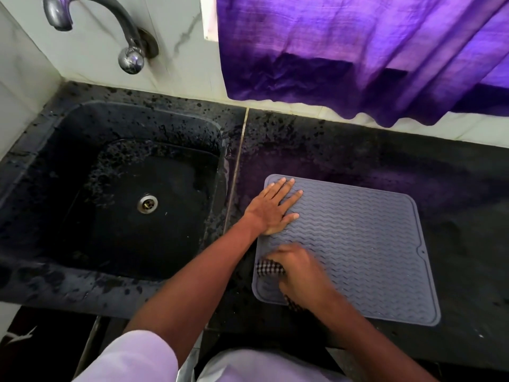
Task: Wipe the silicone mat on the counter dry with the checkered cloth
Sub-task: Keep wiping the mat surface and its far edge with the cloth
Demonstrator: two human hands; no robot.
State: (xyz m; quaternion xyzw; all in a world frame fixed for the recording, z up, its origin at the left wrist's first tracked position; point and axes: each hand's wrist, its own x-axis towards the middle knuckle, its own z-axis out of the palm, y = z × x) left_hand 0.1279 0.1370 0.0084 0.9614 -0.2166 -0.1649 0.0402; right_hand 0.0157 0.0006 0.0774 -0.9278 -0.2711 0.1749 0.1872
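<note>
Daylight comes through the purple curtain (371, 51) at the back and tints the dark bench (454, 188) below it violet. The room is moderately bright, though the black sink (82, 166) swallows most detail in its basin. The tap (91, 26) carries small bright glints and a purple sheen. The right hand (300, 274) and the checkered cloth (268, 267) under it are smeared with motion blur, while the left hand (272, 208) stays sharp. Straight edges bow towards the corners from the wide lens. Shadows are soft.
</note>
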